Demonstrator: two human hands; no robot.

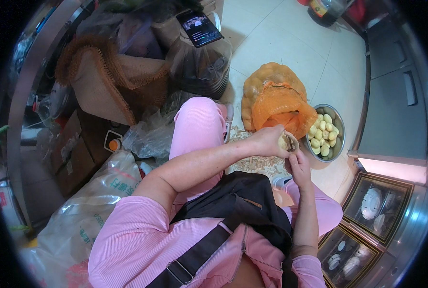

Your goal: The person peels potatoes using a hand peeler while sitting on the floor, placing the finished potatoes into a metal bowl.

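Note:
My left hand (pixel 270 141) holds a pale, partly peeled potato (pixel 282 141) above the floor. My right hand (pixel 300 168) grips what looks like a peeler (pixel 293 141), its head against the potato; fingers partly hide both. Just beyond my hands stands an orange mesh bag (pixel 277 97) full of unpeeled potatoes, its mouth open towards me. To its right is a round metal bowl (pixel 340 126) with several peeled potatoes (pixel 322 134) inside. Peelings (pixel 259 164) lie scattered on the floor below my hands.
A phone (pixel 199 28), screen lit, rests on a large plastic container (pixel 203 68). At left are a brown mat (pixel 98 86), a cardboard box (pixel 73 158) and plastic bags (pixel 80 212). Grey cabinets (pixel 397 111) and a glass-fronted unit with dishes (pixel 376 205) stand at right.

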